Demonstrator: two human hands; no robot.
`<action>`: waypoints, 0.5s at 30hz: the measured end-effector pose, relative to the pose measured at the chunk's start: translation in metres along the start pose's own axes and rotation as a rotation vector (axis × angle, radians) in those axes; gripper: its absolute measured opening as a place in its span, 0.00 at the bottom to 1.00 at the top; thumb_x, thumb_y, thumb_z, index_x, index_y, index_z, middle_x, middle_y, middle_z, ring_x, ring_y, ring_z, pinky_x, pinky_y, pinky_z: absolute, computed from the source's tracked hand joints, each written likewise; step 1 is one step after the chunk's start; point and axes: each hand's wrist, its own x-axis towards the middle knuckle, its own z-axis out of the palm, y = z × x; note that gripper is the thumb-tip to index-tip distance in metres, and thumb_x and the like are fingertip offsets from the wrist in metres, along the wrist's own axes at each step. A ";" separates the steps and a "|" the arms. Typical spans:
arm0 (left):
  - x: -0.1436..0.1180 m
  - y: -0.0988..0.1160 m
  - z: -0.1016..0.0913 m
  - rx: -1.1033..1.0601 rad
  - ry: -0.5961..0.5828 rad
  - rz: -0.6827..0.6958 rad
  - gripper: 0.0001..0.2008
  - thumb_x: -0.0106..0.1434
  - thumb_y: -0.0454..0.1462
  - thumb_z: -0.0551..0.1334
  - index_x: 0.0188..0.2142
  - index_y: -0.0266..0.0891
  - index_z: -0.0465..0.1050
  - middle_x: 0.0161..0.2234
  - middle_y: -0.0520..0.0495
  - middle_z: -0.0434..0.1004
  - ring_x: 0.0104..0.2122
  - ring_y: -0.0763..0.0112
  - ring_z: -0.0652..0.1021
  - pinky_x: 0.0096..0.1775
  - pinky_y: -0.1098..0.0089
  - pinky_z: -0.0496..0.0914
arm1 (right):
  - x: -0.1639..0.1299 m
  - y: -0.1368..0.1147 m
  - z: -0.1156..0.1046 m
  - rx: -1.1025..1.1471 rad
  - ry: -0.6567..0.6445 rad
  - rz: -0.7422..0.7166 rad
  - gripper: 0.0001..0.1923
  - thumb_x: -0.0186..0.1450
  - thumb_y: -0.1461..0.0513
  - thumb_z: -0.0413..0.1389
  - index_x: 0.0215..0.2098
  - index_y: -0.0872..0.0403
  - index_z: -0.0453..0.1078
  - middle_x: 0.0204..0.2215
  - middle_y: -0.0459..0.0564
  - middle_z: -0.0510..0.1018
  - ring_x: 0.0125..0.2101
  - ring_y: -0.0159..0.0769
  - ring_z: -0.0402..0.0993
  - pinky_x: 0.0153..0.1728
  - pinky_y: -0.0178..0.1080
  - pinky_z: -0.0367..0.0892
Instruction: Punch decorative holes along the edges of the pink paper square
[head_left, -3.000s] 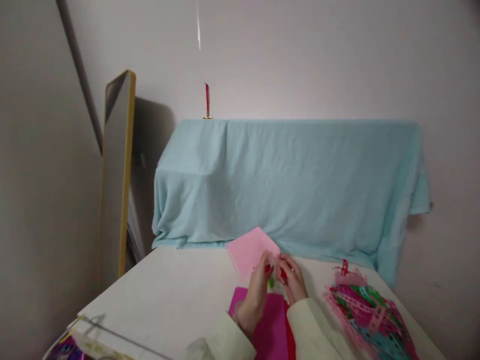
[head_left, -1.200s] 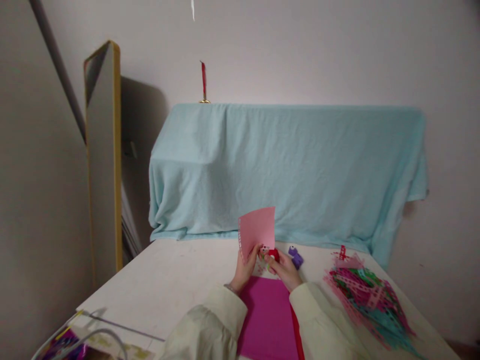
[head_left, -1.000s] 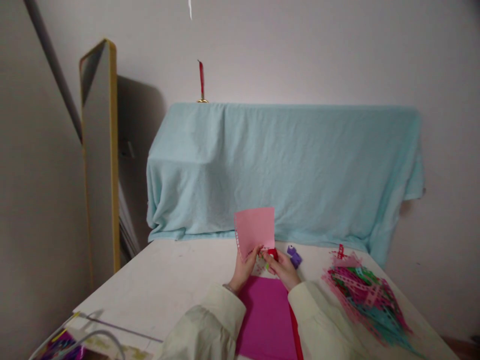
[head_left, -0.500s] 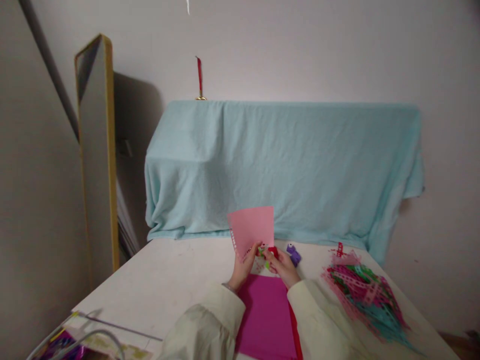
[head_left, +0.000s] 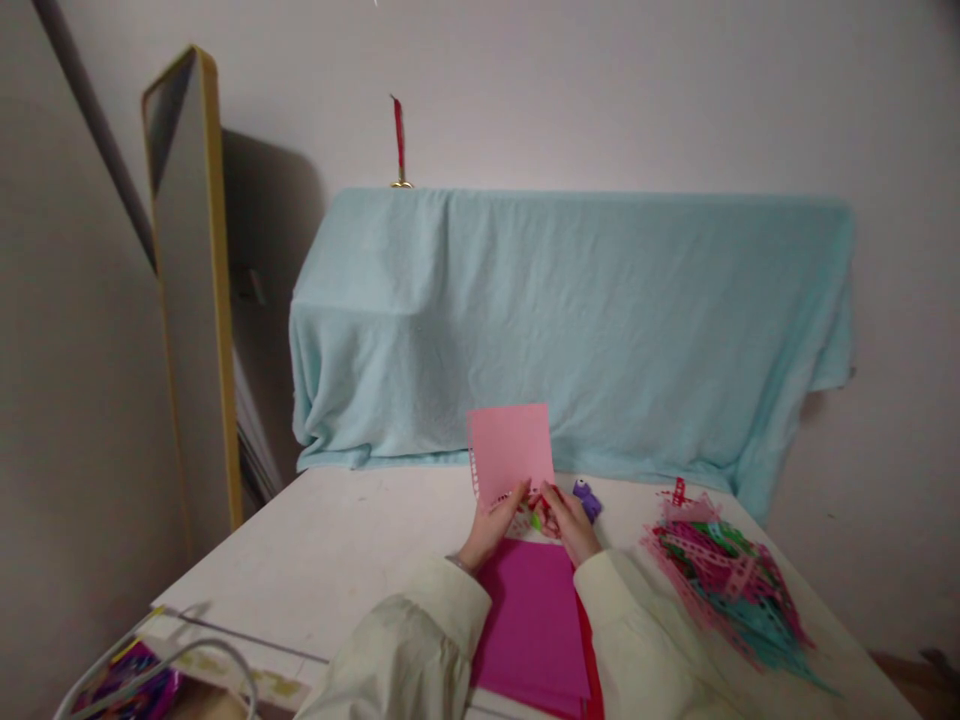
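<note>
A sheet of pink paper (head_left: 512, 450), with rows of small punched holes along its left and lower edges, stands raised above the table. My left hand (head_left: 495, 525) is closed on its lower edge, thumb in front. My right hand (head_left: 570, 525) is closed at its lower right corner. Between and below the hands are small red and green bits (head_left: 536, 520), partly hidden by the fingers; I cannot make out what they are. Just beyond my right hand lies a small purple object (head_left: 587, 500). Under my wrists is a stack of magenta paper (head_left: 529, 625), with red paper (head_left: 592, 675) showing at its right side.
A heap of punched paper strips (head_left: 731, 580) in pink, green and teal lies on the right of the white table (head_left: 360, 540). Light blue cloth (head_left: 570, 320) hangs behind. A framed mirror (head_left: 187, 300) leans at left, above a grey cable (head_left: 202, 650) and shiny purple packaging (head_left: 135, 685).
The pink paper has shifted slightly right and turned more upright. My right hand has moved to its corner, and the red object in its fingers no longer shows clearly.
</note>
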 end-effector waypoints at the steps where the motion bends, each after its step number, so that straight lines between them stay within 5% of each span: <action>1: 0.000 0.001 0.000 0.023 -0.010 0.000 0.19 0.53 0.50 0.63 0.29 0.34 0.77 0.29 0.42 0.79 0.34 0.60 0.78 0.42 0.63 0.69 | -0.001 -0.002 0.000 0.004 0.015 0.013 0.24 0.57 0.43 0.53 0.26 0.55 0.66 0.14 0.39 0.61 0.12 0.22 0.45 0.13 0.30 0.42; 15: -0.001 0.008 -0.004 0.051 -0.023 0.057 0.16 0.55 0.46 0.63 0.36 0.37 0.76 0.42 0.40 0.77 0.46 0.63 0.74 0.55 0.64 0.59 | -0.004 -0.006 -0.003 0.043 0.044 0.061 0.27 0.55 0.40 0.52 0.22 0.55 0.64 0.12 0.40 0.59 0.12 0.22 0.43 0.13 0.31 0.40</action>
